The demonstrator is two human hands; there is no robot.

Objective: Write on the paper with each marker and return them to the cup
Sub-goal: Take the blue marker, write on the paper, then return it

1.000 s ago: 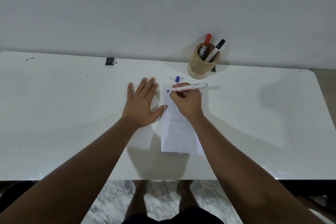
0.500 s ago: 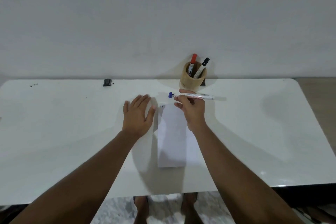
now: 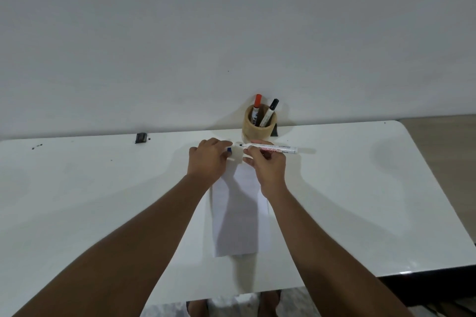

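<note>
With the right hand (image 3: 268, 165) pinching the uncapped white marker (image 3: 270, 149) above the white paper sheet (image 3: 239, 213) and the left hand (image 3: 208, 159) pinching its small blue cap (image 3: 229, 150), recapping looks next, while the red-capped marker (image 3: 257, 108) and black-capped marker (image 3: 270, 113) wait in the round wooden cup (image 3: 258, 134).

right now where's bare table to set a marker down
Bare table runs from the paper to the right edge, and left of the left hand below the small black object. It is crowded between the hands and the cup.
</note>
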